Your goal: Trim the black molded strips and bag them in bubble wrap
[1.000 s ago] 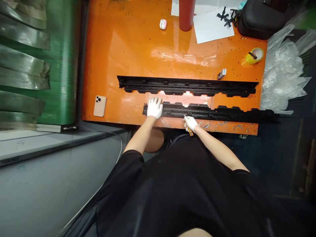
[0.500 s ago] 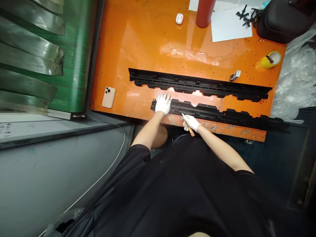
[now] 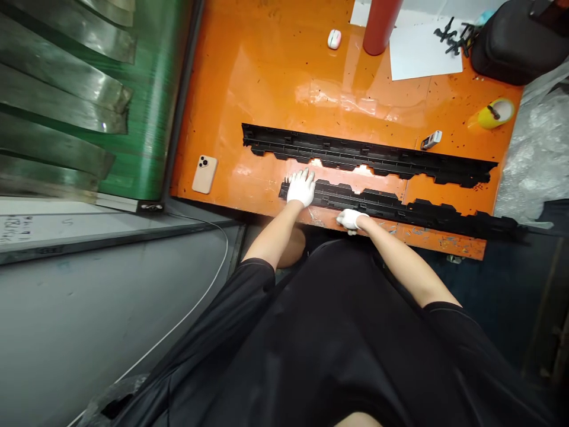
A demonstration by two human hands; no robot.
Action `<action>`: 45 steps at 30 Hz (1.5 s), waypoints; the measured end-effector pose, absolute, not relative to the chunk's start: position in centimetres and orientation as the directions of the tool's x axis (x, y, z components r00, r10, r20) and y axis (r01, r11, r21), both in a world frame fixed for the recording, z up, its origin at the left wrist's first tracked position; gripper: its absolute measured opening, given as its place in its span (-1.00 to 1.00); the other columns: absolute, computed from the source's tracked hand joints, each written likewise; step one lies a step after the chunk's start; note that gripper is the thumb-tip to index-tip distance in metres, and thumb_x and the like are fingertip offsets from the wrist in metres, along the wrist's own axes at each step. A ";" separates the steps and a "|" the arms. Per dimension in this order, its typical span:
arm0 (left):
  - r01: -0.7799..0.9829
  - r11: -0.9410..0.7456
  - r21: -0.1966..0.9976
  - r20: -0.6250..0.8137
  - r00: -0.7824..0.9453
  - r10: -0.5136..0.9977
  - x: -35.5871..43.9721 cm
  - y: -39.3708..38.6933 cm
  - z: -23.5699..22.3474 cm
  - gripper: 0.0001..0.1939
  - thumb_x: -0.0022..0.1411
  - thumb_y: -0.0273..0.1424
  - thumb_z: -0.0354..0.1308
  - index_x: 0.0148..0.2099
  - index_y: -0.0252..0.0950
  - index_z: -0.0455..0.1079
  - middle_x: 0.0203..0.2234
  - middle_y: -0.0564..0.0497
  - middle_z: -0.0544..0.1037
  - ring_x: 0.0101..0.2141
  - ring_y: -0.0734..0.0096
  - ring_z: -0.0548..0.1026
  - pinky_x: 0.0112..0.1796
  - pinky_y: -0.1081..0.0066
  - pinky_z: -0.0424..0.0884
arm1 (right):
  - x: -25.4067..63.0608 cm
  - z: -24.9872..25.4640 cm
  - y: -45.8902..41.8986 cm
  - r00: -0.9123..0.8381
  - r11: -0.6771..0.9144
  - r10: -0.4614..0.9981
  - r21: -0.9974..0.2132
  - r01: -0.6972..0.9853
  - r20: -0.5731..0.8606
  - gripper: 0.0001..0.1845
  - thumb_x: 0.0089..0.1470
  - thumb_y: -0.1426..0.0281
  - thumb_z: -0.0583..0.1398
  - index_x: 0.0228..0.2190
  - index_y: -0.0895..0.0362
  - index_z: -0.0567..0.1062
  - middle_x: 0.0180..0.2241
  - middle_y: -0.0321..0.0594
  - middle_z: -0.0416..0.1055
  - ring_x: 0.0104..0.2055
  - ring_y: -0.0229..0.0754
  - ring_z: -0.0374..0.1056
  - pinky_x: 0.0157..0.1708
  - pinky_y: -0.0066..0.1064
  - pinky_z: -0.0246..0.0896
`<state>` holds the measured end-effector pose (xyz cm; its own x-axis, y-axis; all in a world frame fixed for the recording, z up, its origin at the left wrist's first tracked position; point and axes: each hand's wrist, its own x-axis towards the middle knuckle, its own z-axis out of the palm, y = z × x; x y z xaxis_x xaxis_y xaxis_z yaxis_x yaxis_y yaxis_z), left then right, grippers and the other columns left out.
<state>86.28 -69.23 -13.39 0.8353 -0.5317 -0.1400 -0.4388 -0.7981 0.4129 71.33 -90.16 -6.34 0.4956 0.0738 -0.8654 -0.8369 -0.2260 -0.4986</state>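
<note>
My left hand [image 3: 301,188], in a white glove, lies flat with fingers spread over the left end of a long black plastic strip [image 3: 377,203]. The strip runs along the front edge of the orange table and has a notched far side. My right hand [image 3: 349,219], also gloved, is closed just in front of this strip, over the table edge. The orange utility knife it held half a second ago is hidden by the closed fingers now. A second black plastic strip [image 3: 324,144] lies behind, roughly parallel to the first.
On the orange table [image 3: 249,71] are a phone [image 3: 205,174], a mouse [image 3: 334,39], a red cylinder [image 3: 380,29], white paper [image 3: 422,53] and a yellow tape roll [image 3: 491,114]. A small grey-white object [image 3: 432,140] touches the rear strip. Green-wrapped stock [image 3: 146,118] stands left.
My right hand has turned and shifted slightly towards me, off the strip, and the knife has gone out of sight. My left hand stays on the strip. The whole view has shifted slightly.
</note>
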 end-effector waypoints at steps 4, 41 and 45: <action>-0.462 -0.800 0.382 -0.132 0.830 -0.542 86.7 -69.1 -12.9 -0.47 0.51 -0.27 -0.12 0.39 -0.31 0.36 0.43 -0.21 0.27 0.41 -0.11 0.18 0.42 -0.16 -0.02 | 65.9 -4.9 -96.0 0.564 -0.202 -0.118 -0.536 -0.819 -0.817 -0.82 0.38 0.23 0.13 -0.24 0.06 0.38 -0.61 -0.40 0.28 -0.68 -0.31 0.23 -0.66 -0.48 0.06; 0.081 -0.968 -0.239 -0.367 0.915 0.167 70.8 -75.3 -3.8 -0.49 0.51 -0.41 -0.29 0.10 -0.31 0.51 0.03 -0.29 0.56 0.05 -0.05 0.52 0.01 0.10 0.42 | 84.5 -4.2 -125.9 0.782 -0.710 -0.489 -0.343 -0.615 -0.387 -0.46 0.33 0.19 0.09 0.11 0.30 0.55 0.07 0.28 0.50 0.11 0.18 0.43 0.15 -0.05 0.32; 0.073 -0.953 -0.295 -0.544 0.807 0.230 63.1 -74.4 -2.1 -0.62 0.58 -0.36 -0.13 0.16 -0.26 0.48 0.06 -0.22 0.55 -0.01 0.05 0.56 -0.08 0.13 0.53 | 83.5 -4.3 -128.9 0.820 -0.743 -0.406 -0.377 -0.553 -0.403 -0.54 0.27 0.30 0.18 0.13 0.19 0.55 0.06 0.12 0.55 0.13 0.10 0.44 0.22 -0.07 0.31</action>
<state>63.08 -74.37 -2.07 0.8072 0.2302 -0.5436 0.0731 -0.9527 -0.2950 83.54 -128.92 -4.29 0.8200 -0.4064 -0.4030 -0.5533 -0.7429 -0.3767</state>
